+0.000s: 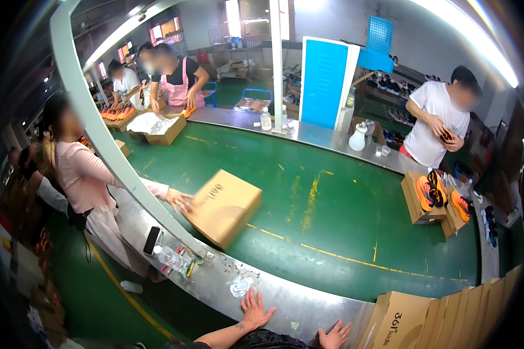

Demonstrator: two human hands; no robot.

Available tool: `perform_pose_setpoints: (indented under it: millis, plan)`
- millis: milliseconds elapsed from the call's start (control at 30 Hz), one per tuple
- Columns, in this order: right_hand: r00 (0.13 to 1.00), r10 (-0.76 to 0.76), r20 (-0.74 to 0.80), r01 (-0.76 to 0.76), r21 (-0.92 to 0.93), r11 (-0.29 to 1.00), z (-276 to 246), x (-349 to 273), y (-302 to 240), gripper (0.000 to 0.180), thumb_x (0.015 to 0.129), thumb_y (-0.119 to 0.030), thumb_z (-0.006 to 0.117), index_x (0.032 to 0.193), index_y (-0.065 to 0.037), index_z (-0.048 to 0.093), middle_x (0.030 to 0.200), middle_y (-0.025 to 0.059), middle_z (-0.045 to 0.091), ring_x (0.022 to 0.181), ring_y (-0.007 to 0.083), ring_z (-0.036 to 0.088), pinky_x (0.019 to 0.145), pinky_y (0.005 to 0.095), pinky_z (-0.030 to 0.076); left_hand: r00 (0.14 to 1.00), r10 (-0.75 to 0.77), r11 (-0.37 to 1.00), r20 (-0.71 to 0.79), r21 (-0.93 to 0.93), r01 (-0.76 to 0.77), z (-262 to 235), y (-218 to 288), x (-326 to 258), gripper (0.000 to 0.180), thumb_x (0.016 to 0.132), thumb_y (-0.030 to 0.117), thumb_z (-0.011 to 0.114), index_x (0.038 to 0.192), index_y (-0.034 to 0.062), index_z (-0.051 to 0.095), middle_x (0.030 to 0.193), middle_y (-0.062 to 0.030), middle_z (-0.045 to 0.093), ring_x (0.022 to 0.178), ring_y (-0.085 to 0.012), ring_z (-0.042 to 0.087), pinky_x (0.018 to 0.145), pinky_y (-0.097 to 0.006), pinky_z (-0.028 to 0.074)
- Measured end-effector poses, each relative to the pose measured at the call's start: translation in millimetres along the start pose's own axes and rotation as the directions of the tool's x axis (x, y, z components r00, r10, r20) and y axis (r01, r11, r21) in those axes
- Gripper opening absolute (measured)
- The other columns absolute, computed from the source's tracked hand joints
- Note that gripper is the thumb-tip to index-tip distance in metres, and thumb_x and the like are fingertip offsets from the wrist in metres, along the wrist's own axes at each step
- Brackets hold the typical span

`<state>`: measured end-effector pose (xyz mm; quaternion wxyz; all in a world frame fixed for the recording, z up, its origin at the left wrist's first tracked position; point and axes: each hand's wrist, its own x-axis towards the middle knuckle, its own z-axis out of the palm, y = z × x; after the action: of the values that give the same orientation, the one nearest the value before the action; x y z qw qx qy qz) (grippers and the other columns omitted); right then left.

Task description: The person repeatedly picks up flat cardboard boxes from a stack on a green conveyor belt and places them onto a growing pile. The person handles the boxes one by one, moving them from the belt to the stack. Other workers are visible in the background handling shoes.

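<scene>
Both hands rest flat on the steel rim (pixel 285 308) of the desk at the near edge. Left grip (pixel 255 311): fingers spread, holding nothing. Right grip (pixel 333 335): fingers spread, holding nothing. The row of flat cartons (pixel 404 320) stands just right of the right grip, leaning, long axis running right. The right hand is nearer.

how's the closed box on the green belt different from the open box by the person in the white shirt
The closed box has its lid down, while the open box shows orange shoes resting on top. A co-worker's hand in a pink sleeve touches the closed box; nobody touches the open box. The closed box lies on the green belt, the open box at its far right edge. Both are plain brown cardboard.
</scene>
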<state>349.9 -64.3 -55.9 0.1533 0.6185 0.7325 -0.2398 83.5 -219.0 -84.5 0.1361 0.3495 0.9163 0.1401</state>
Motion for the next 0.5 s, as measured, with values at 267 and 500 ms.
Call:
perform_pose_setpoints:
  millis: [267, 500]
  plan:
    - [0.999, 0.020, -0.046, -0.018, 0.035, 0.999, -16, -7, -11, 0.095, 0.083, -0.056, 0.064, 0.154, -0.008, 0.022, 0.159, 0.0270, 0.012, 0.146, 0.0436, 0.015, 0.113, 0.0633, 0.018, 0.818, 0.326, 0.897, -0.474, -0.118, -0.426, -80, 57, 128, 0.083, 0.083, 0.033, 0.072, 0.143, -0.0042, 0.030, 0.149, -0.0292, 0.028, 0.137, -0.0437, 0.030, 0.109, -0.055, 0.025]
    - [0.831, 0.272, -0.485, 0.045, 0.546, 0.837, -74, 20, -41, 0.068, 0.094, -0.036, 0.061, 0.144, 0.005, 0.038, 0.146, 0.0293, 0.041, 0.137, 0.0396, 0.038, 0.114, 0.0433, 0.030, 0.967, 0.226, 0.842, 0.120, -0.523, -0.132, -67, 75, 220, 0.110, 0.082, 0.063, 0.066, 0.151, -0.0058, 0.016, 0.155, -0.0308, 0.019, 0.144, -0.0443, 0.021, 0.118, -0.050, 0.021]
